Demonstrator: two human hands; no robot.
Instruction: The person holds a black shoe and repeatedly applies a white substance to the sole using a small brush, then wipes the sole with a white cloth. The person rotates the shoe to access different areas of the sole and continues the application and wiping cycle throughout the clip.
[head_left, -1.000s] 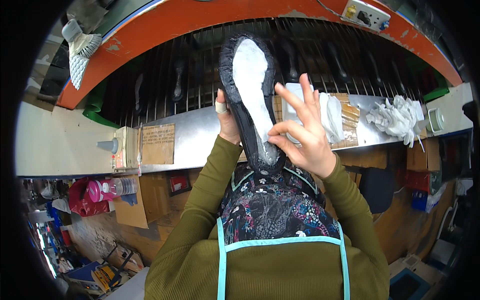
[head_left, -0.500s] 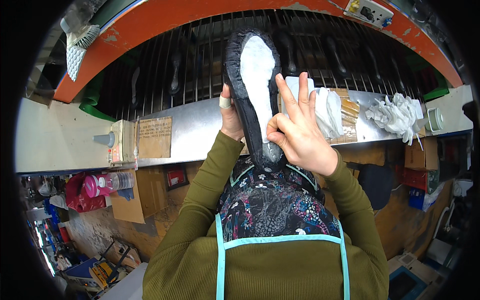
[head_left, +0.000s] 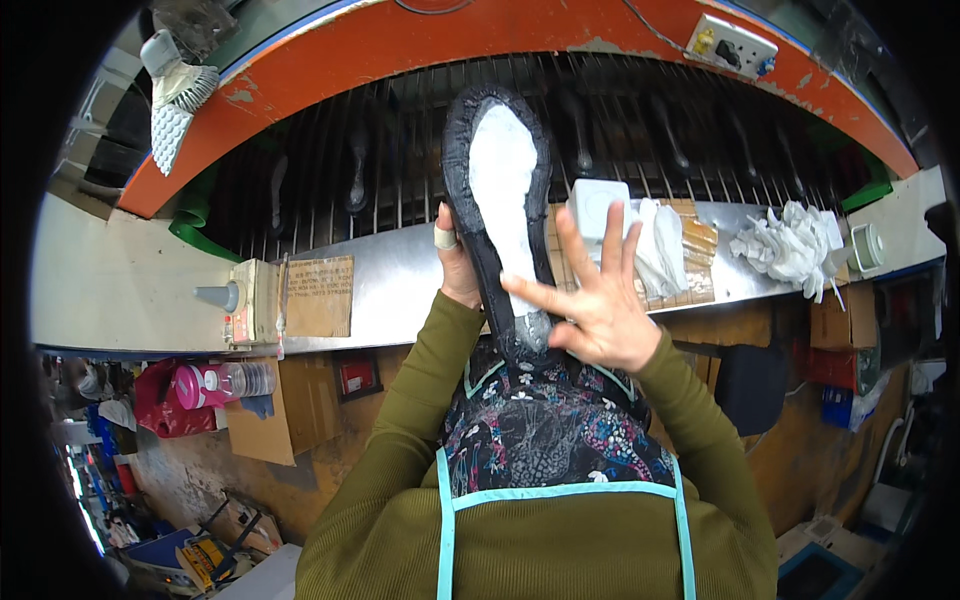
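A black shoe upper [head_left: 463, 185] is held sole side up in front of me, its toe pointing away and its edges gathered inward. On its bottom lies a white foot-shaped piece [head_left: 498, 160], narrowing toward the heel. My left hand [head_left: 459, 272] grips the shoe by its left side, with white tape round the thumb; its other fingers are hidden beneath. My right hand [head_left: 608, 318] is spread over the heel end. Its index fingertip rests on the narrow part of the white piece, the thumb is beside the heel, and the remaining fingers stretch away from me.
Beyond a metal ledge [head_left: 385, 275], rods run into an orange-framed opening [head_left: 330, 78] with several dark shoe-like shapes inside. To the right are a white block [head_left: 598, 200], folded white cloth [head_left: 657, 250] and crumpled white material [head_left: 785, 245]. Flat cardboard [head_left: 318, 295] lies left.
My right thumb and index finger have parted from a pinch near the heel, and the hand has spread out. The shoe sits slightly lower in view, still in my left hand.
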